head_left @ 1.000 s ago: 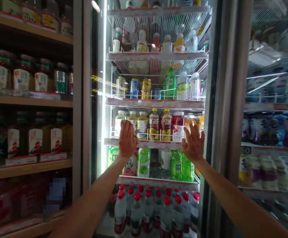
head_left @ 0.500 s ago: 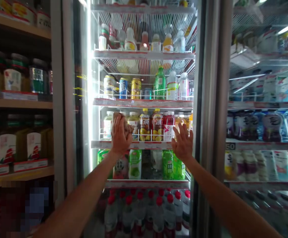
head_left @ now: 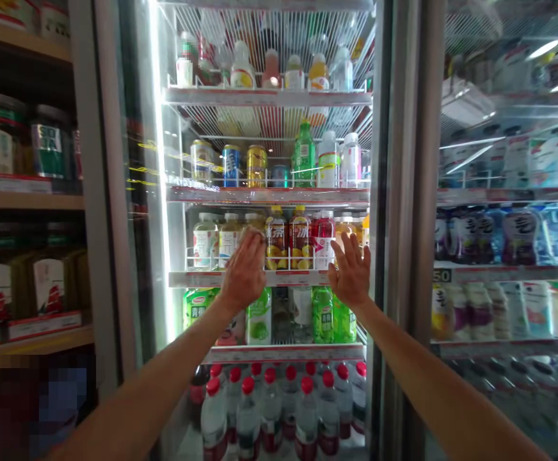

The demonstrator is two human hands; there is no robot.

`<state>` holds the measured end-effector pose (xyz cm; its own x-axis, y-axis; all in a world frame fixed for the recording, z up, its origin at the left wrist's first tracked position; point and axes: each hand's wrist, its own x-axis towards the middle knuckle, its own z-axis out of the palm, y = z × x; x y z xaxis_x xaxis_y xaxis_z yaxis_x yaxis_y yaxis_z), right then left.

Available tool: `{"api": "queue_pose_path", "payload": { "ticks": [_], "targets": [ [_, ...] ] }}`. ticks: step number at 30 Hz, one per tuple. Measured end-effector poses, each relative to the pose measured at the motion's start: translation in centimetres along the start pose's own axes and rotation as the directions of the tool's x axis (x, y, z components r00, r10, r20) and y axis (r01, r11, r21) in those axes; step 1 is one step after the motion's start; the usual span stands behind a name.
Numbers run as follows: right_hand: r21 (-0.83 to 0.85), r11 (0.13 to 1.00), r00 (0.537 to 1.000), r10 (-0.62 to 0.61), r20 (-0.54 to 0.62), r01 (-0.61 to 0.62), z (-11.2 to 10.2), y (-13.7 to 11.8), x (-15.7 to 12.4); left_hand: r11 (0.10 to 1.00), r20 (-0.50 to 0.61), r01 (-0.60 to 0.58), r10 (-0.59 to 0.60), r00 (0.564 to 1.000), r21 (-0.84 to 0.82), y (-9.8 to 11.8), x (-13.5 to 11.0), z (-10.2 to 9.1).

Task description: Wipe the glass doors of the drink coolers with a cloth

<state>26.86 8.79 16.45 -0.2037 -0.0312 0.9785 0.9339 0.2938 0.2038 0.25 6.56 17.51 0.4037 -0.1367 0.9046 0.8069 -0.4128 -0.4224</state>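
My left hand point(head_left: 244, 272) is pressed toward the glass door of a lit drinks fridge, closed over a brownish cloth. The hand hides nearly all of that cloth now. My right hand point(head_left: 350, 272) lies open against the glass with fingers spread, holding nothing. Between the hands, behind the door, stand two dark tea bottles point(head_left: 300, 238) with yellow caps and a red drink bottle point(head_left: 324, 240). Below the left hand is a green bottle point(head_left: 259, 317); green drink bottles point(head_left: 324, 315) also stand beneath the right hand.
A metal door frame point(head_left: 406, 192) rises at the right, beside another fridge section with purple-labelled bottles point(head_left: 520, 240). At left, an open wooden shelf point(head_left: 29, 200) carries jars point(head_left: 48, 142). Red-capped water bottles point(head_left: 306, 410) fill the fridge bottom.
My left hand has shifted right and slightly down across the glass, taking the cloth along. My right hand keeps its place against the door. The view has turned slightly right.
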Motion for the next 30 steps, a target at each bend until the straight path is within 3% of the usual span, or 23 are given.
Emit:
{"api": "queue_pose_path", "payload": {
  "ticks": [3,5,9,11,13,15,16,17,19,21,22,24,27,30],
  "targets": [
    [-0.004,1.000,1.000,-0.002,-0.008,0.002,0.0,0.1,0.0,0.999,0.060,-0.046,0.045,0.997,0.027,4.0,-0.5,1.8],
    [-0.008,1.000,1.000,-0.007,-0.019,0.007,0.0,0.1,0.0,0.998,0.047,-0.046,0.044,0.998,0.044,5.0,-0.7,2.5],
    [-0.011,1.000,1.000,-0.022,-0.010,0.022,-0.1,0.3,0.0,0.997,0.025,-0.047,0.046,0.999,0.068,2.6,-1.5,1.7],
    [-0.009,1.000,1.000,-0.021,-0.005,0.021,0.0,0.3,0.0,0.994,-0.046,0.054,-0.050,0.998,0.098,0.4,-2.0,0.6],
    [-0.004,1.000,1.000,-0.015,-0.007,0.015,0.0,0.3,-0.1,0.968,-0.145,0.221,-0.203,0.968,0.117,-0.9,-2.3,-0.2],
    [0.000,1.000,1.000,-0.012,-0.011,0.012,0.1,0.2,-0.1,0.934,-0.224,0.339,-0.309,0.924,0.111,-0.3,-2.2,-0.1],
    [0.001,1.000,1.000,-0.013,-0.012,0.013,0.1,0.2,-0.1,0.933,-0.237,0.345,-0.314,0.920,0.103,0.8,-2.1,0.3],
    [0.000,1.000,1.000,-0.014,-0.014,0.014,0.1,0.2,-0.2,0.945,-0.235,0.313,-0.284,0.930,0.098,2.4,-1.9,1.1],
    [-0.003,1.000,1.000,-0.021,-0.021,0.021,0.1,0.2,-0.2,0.993,-0.111,0.085,-0.075,0.991,0.086,6.1,-1.6,3.0],
    [-0.004,0.999,0.999,-0.034,-0.034,0.033,0.1,0.3,-0.2,0.986,0.032,-0.147,0.145,0.989,0.079,8.9,-1.5,4.6],
    [-0.003,0.999,0.998,-0.038,-0.041,0.038,0.1,0.4,-0.3,0.980,0.067,-0.184,0.179,0.982,0.070,9.5,-1.7,4.9],
    [0.001,0.999,0.998,-0.045,-0.051,0.045,0.1,0.4,-0.3,0.986,0.076,-0.150,0.145,0.987,0.070,8.5,-2.3,4.4],
    [-0.002,0.999,0.998,-0.038,-0.049,0.038,0.1,0.4,-0.3,0.991,-0.043,0.091,-0.087,0.995,0.099,3.3,-3.5,1.3],
    [-0.012,1.000,0.999,-0.021,-0.049,0.021,0.2,0.1,-0.3,0.907,-0.233,0.406,-0.373,0.898,0.114,0.1,-4.4,-0.8]
  ]
}}
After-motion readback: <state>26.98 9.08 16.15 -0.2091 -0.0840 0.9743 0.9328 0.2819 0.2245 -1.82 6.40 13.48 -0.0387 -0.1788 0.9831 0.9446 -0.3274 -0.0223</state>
